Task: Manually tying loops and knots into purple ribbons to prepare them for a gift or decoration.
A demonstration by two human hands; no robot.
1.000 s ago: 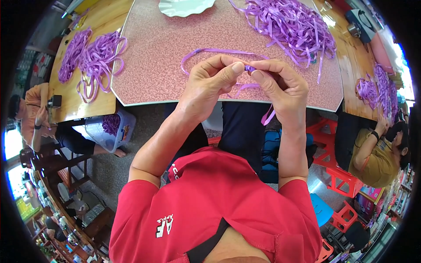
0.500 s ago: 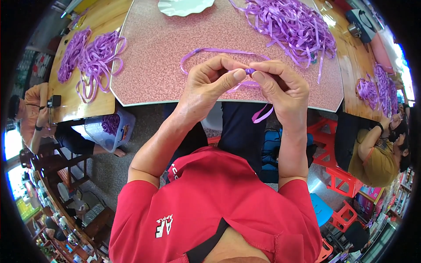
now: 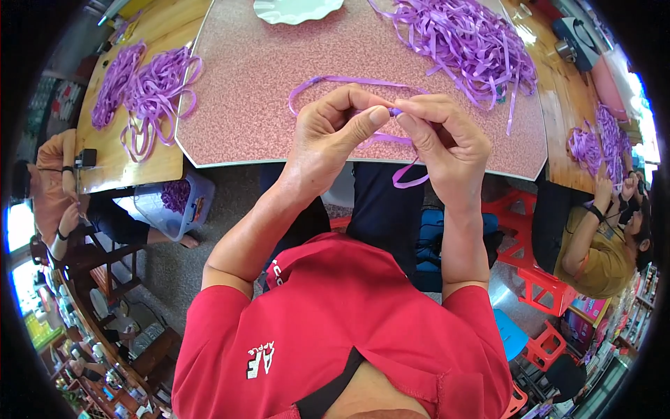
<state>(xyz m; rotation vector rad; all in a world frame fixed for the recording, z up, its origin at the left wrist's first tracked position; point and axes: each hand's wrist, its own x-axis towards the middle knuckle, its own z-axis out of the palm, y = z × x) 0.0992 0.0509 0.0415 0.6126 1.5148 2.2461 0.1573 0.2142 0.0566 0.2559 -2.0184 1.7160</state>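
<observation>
Nearest my camera, white lettering (image 3: pixel 260 359) marks the chest of the red shirt (image 3: pixel 335 300). Past it, I have the left hand (image 3: pixel 326 140) and right hand (image 3: pixel 452 143) pinching a purple ribbon (image 3: pixel 342 79) between their fingertips, over the pink table (image 3: pixel 244 91). That pinch matches a second ago, but the ribbon's dangling end has swung left into a rounder loop. Farther out lie a purple heap (image 3: pixel 467 45) and a pale plate (image 3: pixel 296 10); off left, a co-worker's hand (image 3: pixel 68 218) has dropped lower.

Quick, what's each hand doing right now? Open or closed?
Left hand: closed, pinching the purple ribbon.
Right hand: closed too, pinching the same purple ribbon.
</observation>
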